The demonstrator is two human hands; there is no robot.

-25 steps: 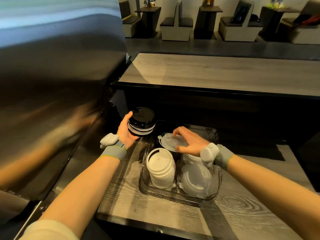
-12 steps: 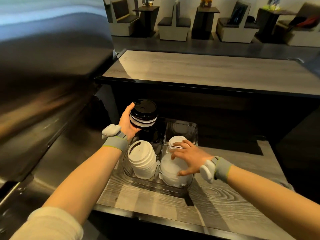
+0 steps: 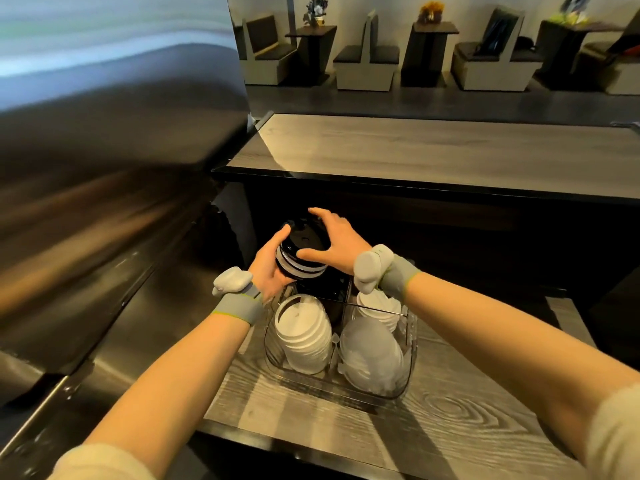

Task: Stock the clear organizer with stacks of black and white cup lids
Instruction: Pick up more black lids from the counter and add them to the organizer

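Note:
A short stack of black lids (image 3: 300,251) with white lids sandwiched in it hovers over the back left of the clear organizer (image 3: 405,382). My left hand (image 3: 268,268) cups the stack from the left and below. My right hand (image 3: 330,242) grips its top from the right. In the organizer's front left compartment stands a stack of white lids (image 3: 302,332). Translucent lids (image 3: 372,355) fill the front right, and more white lids (image 3: 379,306) sit behind them. The back left compartment looks dark; its contents are hidden.
The organizer rests on a lower wood-grain counter (image 3: 433,431). A raised wood-top bar (image 3: 433,150) runs behind it. A large stainless steel surface (image 3: 104,202) fills the left side. Café tables and benches (image 3: 363,60) stand far behind.
My right hand left the lids in the organizer's right side and moved up to grasp the black lid stack. My left hand brought the stack a little right, over the organizer.

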